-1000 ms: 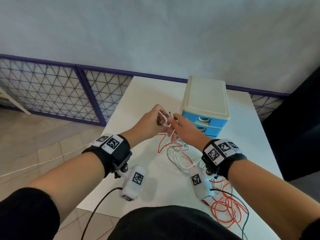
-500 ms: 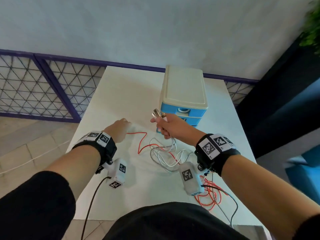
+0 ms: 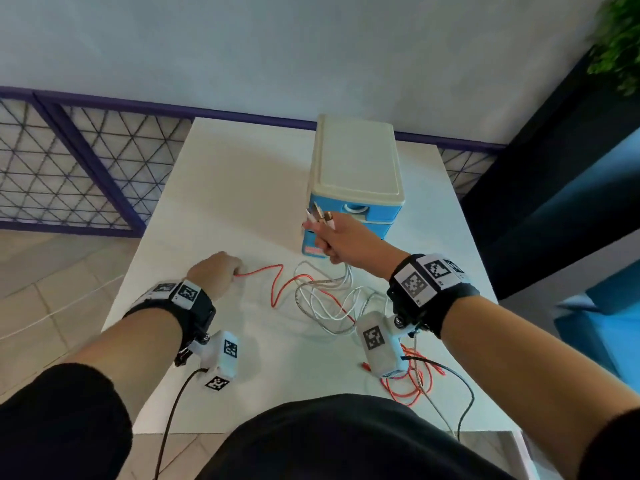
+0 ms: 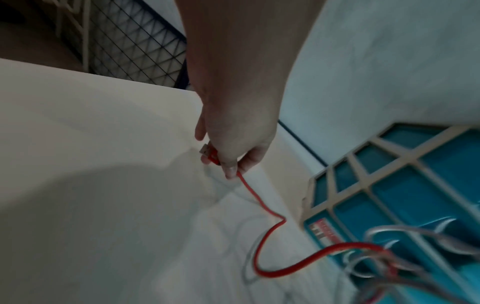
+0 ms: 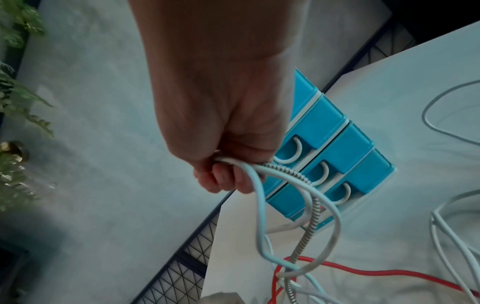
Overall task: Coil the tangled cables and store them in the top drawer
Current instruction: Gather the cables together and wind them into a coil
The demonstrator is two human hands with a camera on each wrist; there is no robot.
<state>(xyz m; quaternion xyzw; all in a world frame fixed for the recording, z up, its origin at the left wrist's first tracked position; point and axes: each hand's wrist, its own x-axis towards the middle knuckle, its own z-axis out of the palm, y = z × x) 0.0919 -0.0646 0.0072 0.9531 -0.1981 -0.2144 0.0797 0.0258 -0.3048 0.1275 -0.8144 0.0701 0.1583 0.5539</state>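
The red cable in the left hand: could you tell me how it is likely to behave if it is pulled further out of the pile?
The red cable lies in loose bends, so it is probably floppy. It runs into the white cables, so pulling may drag them along. The left hand pinches it beside the plug, a hold that looks firm enough.

One red cable (image 3: 277, 284), three drawers (image 5: 319, 131), two hands (image 3: 216, 273)
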